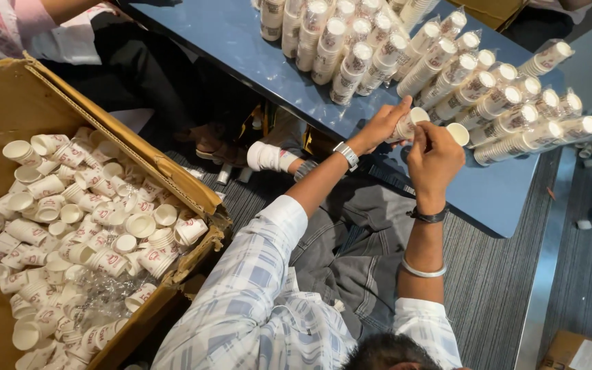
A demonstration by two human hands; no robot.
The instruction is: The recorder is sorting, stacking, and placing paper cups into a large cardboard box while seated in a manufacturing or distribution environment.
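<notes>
At centre right of the frame, over the blue counter (241, 41), I see my left hand (385, 123) pinching a short cup stack (409, 125); my right hand (433, 154) seems curled, fingertips at its rim, steadying it beside the wrapped sleeves (501, 103).

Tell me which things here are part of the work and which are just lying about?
In the work: left hand and right hand holding a short stack of cups; wrapped sleeves of cups on the blue table; cardboard box of loose cups.

Lying about: small box on the floor; cups under the table.
</notes>
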